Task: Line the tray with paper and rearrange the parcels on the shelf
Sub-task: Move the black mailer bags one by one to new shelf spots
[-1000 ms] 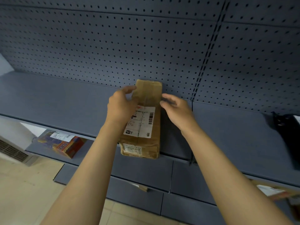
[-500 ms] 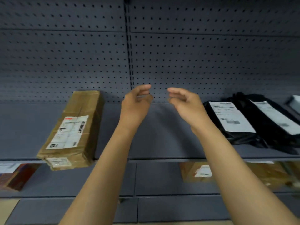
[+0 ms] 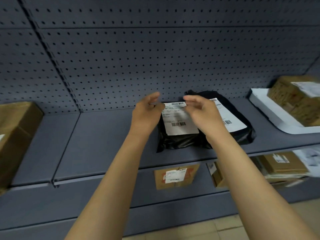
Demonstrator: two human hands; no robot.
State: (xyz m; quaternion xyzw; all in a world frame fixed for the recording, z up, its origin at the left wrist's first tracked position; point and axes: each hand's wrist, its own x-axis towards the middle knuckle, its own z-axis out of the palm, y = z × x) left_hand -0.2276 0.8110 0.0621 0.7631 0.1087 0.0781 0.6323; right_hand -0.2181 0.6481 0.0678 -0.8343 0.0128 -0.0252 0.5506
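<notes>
Two black plastic parcels with white labels lie side by side on the grey shelf [image 3: 103, 144]: the nearer one [image 3: 180, 134] in the middle, the other [image 3: 242, 125] just right of it. My left hand [image 3: 147, 113] hovers at the nearer parcel's left edge, fingers apart and empty. My right hand [image 3: 202, 113] hangs over both parcels, open, holding nothing. A white tray [image 3: 270, 110] at the far right carries a brown cardboard parcel [image 3: 297, 99]. Another brown cardboard parcel [image 3: 15, 135] lies at the far left of the shelf.
A perforated grey back panel [image 3: 155, 58] rises behind the shelf. The lower shelf holds a brown box with a label [image 3: 176, 175], a smaller box [image 3: 216, 175] and a stack of flat cardboard parcels [image 3: 284, 167]. Tiled floor [image 3: 207, 229] shows at the bottom.
Both hands let go of the long brown parcel and moved right along the shelf. They are now over the black parcels, and the tray has come into view.
</notes>
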